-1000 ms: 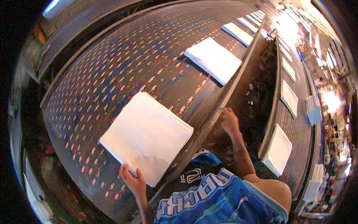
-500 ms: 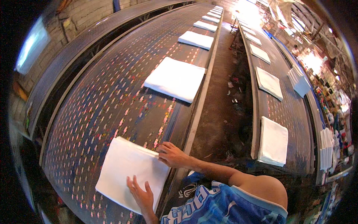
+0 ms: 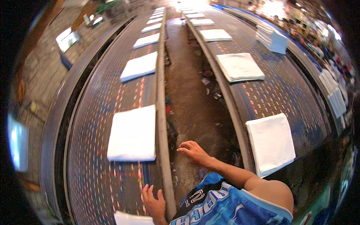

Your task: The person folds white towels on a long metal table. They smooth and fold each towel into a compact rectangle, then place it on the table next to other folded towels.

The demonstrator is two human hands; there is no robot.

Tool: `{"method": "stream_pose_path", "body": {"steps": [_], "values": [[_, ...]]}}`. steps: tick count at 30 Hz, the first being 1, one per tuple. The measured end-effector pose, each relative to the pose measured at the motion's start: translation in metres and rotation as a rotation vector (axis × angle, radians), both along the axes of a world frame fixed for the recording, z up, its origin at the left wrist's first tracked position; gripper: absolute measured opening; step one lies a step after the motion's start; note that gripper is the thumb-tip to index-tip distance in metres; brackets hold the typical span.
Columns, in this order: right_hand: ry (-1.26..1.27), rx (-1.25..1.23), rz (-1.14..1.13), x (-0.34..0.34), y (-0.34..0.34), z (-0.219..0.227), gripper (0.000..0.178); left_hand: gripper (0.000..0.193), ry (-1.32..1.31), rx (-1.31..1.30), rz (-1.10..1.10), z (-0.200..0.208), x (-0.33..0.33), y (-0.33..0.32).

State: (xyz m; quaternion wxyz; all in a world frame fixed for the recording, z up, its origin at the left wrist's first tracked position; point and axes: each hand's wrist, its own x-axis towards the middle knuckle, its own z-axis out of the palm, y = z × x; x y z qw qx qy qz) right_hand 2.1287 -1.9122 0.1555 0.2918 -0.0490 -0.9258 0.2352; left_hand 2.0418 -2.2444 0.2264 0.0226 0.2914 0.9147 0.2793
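Observation:
My left hand [image 3: 153, 200] hovers at the near end of the left table [image 3: 129, 183], its fingers spread and nothing in them. Just below it, cut off by the lower edge of the picture, lies a stack of folded white cloth [image 3: 131, 219]. Over the aisle, just right of the table's rail, my right hand [image 3: 193, 150] is held in the air. Its fingers are loosely bent and no object shows in them. Nearest ahead of both hands, another folded white cloth stack [image 3: 132, 133] lies flat on the left table.
More white stacks [image 3: 139, 66] run in a row up the left table. A brown aisle floor [image 3: 191, 112] with scraps separates it from the right table [image 3: 277, 97], which bears similar stacks [image 3: 272, 144]. Leaning white piles [image 3: 272, 37] stand along its far side.
My view has swung rightward and up the aisle. My right hand has left the near cloth stack's edge and is over the aisle; my left hand is off the middle of that stack.

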Motion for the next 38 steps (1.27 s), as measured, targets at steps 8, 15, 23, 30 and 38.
{"method": "stream_pose_path", "body": {"steps": [8,15,23,30,38], "values": [[-0.008,-0.002,-0.4,0.09,0.154,0.004,0.046,0.046,-0.099,0.126,-0.656,0.02,-0.01,0.231],[-0.053,-0.288,-0.713,0.118,0.189,-0.004,0.033,0.045,-0.107,0.121,-0.922,0.014,-0.043,0.359],[-0.138,-0.378,-0.572,0.006,0.287,0.005,0.045,0.044,-0.195,0.194,-0.973,-0.004,-0.141,0.509],[-0.296,-0.226,-0.397,-0.127,0.453,0.069,0.063,0.044,-0.199,0.264,-0.858,0.022,-0.283,0.649],[-0.287,-0.096,-0.461,-0.232,0.624,0.127,0.072,0.045,-0.119,0.22,-0.783,0.071,-0.441,0.778]]}}
